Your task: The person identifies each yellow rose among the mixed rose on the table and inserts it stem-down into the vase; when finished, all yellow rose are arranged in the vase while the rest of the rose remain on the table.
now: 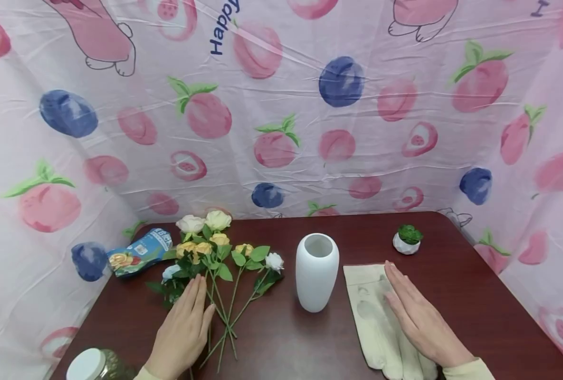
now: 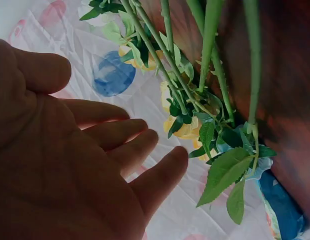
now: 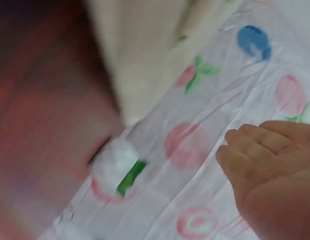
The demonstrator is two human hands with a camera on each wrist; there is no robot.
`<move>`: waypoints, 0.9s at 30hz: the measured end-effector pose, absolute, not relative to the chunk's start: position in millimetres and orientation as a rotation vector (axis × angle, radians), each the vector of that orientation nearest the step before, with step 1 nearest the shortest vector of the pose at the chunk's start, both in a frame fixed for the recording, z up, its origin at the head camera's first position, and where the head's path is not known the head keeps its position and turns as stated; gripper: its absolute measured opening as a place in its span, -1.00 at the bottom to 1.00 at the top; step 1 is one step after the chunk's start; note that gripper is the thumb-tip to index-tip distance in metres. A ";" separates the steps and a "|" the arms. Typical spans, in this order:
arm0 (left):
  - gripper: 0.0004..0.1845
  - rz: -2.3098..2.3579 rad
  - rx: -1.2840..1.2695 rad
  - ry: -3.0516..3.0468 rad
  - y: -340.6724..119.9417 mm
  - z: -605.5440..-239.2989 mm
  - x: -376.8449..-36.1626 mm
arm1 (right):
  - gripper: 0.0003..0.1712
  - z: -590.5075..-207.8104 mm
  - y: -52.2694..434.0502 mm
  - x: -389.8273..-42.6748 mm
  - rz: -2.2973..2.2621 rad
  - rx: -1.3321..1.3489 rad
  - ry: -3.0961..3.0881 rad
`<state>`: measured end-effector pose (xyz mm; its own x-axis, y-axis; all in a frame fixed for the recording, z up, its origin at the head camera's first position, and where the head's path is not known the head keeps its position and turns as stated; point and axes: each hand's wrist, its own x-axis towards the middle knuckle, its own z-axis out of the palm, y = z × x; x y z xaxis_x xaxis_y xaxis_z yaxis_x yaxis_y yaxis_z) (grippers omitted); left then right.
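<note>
My left hand (image 1: 181,330) hovers with straight fingers beside several artificial flowers (image 1: 204,248), white, yellow and pale blue. Their green stems (image 2: 212,50) cross on the table, and nothing shows in the palm in the left wrist view. On the other side, my right hand (image 1: 423,319) is held out flat, fingers together, over cream gloves (image 1: 369,311). Whether it touches them I cannot tell. Between the hands stands an upright white vase (image 1: 316,274) with a round mouth.
A blue printed packet (image 1: 141,250) lies at the back left of the dark wooden table (image 1: 272,338). Near the front left stands a jar with a white lid (image 1: 86,364). A small potted succulent (image 1: 407,239) sits at the back right. Fruit-printed cloth (image 1: 281,95) hangs around the table.
</note>
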<state>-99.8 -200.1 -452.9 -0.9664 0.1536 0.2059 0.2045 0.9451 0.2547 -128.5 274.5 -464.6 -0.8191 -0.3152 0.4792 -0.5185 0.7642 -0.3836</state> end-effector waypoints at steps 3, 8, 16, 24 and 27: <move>-0.35 -0.384 -0.276 -2.892 -199.6 -451.5 -107.2 | -0.28 -454.3 263.5 -132.2 0.827 0.639 -2.598; -0.48 -0.370 -0.211 -2.833 -200.0 -444.9 -123.4 | -0.23 -427.1 244.2 -140.1 0.947 0.681 -2.652; -0.78 -0.653 -0.049 -2.895 -207.2 -436.5 -161.0 | -0.12 -393.5 218.0 -158.6 1.300 0.805 -2.594; -0.45 -0.859 0.171 -2.988 -202.8 -439.7 -183.7 | -0.10 -390.2 191.0 -172.9 1.562 0.790 -2.506; -0.49 -0.920 0.221 -2.998 -203.1 -442.4 -182.8 | -0.13 -390.6 182.8 -174.0 1.582 0.754 -2.511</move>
